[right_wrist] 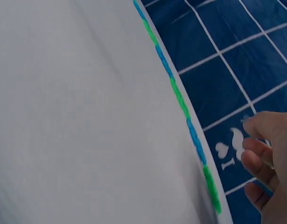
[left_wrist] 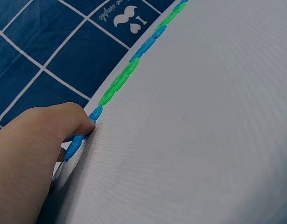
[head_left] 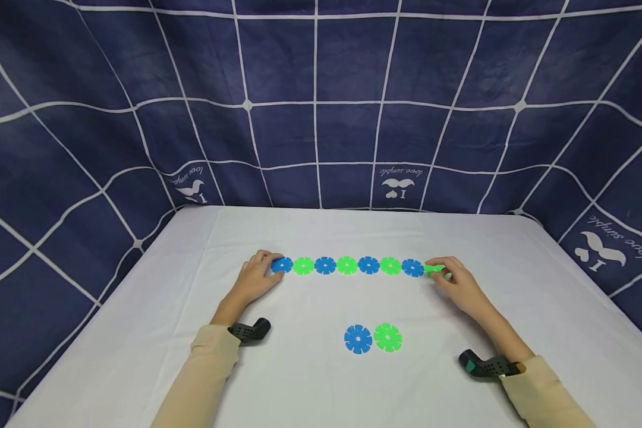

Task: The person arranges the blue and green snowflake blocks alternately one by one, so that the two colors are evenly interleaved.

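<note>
A row of notched plastic snowflake discs, alternately blue and green, runs across the white table. My left hand [head_left: 255, 277] is at the row's left end, holding the blue disc [head_left: 282, 265] there between thumb and index finger. In the left wrist view the thumb [left_wrist: 82, 122] bends against that disc's near edge. My right hand [head_left: 458, 284] is over the right end, partly covering the green disc [head_left: 433, 269]. In the right wrist view this hand [right_wrist: 269, 158] has loosely bent fingers, apart from the green disc [right_wrist: 211, 189], with nothing seen in its grasp.
Nearer the front of the table [head_left: 299, 380] lie a loose blue disc [head_left: 358, 339] and a loose green disc [head_left: 387, 337], side by side. A dark blue curtain [head_left: 353, 137] with white lines hangs behind and along the sides. Each wrist wears a black camera.
</note>
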`<state>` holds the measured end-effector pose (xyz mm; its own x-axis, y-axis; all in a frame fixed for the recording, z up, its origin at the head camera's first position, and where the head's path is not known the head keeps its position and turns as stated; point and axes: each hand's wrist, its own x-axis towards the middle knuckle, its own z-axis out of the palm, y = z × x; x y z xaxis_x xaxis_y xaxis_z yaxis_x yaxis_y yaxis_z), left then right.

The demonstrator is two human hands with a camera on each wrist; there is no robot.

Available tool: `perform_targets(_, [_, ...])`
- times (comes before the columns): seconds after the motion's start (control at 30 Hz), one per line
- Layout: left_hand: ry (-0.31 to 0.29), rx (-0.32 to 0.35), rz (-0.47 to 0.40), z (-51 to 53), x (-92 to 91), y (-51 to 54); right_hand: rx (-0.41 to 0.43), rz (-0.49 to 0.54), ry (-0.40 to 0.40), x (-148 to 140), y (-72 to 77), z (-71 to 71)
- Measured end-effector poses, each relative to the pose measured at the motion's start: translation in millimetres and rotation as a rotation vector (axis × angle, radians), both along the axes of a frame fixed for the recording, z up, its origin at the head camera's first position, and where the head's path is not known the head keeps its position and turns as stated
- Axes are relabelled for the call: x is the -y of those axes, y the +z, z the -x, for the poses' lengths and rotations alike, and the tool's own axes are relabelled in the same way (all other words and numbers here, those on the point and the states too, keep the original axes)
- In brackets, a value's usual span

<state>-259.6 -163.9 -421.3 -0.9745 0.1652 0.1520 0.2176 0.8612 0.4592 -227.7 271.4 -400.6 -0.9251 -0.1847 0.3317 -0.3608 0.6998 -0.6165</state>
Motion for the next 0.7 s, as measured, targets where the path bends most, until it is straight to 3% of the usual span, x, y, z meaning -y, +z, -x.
perform_targets(0.3, [0.001,-0.006,-0.002,0.3,-1.1,-0.9,-0.062,-0.068,0.252,33.4,5.9,-19.8])
perform_targets(0.7, [0.003,-0.007,0.003,-1.0,-1.0,1.1,-0.038,-0.201,0.402,72.2,2.7,-46.6])
